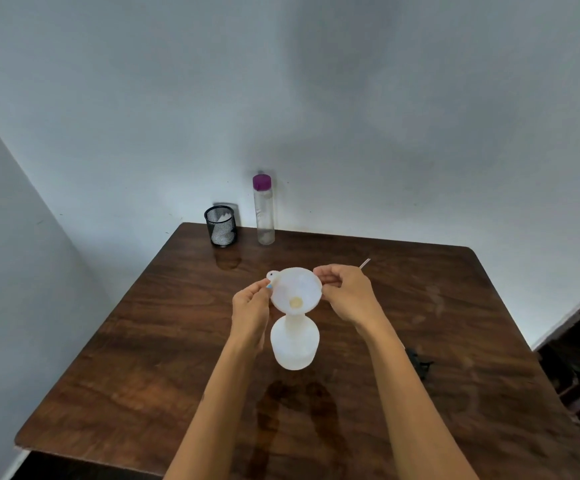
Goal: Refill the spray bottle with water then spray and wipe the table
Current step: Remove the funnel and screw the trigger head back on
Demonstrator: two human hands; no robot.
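I read the table [143,341] as dark wood grain, semi-glossy, reflecting the items on it. Funnel [295,289] and spray bottle [295,344]: translucent white plastic, smooth, matt. Water bottle [264,213]: clear smooth plastic, purple plastic cap. Pen cup [220,226]: black metal mesh, white crumpled paper or cloth inside, can't tell which.

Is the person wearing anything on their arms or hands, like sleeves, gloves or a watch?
No. Both forearms are bare as far as the picture shows, with no sleeves in view. The left hand and right hand have no gloves, and no watch, bracelet or ring shows. One fingernail on the left hand looks painted light blue.
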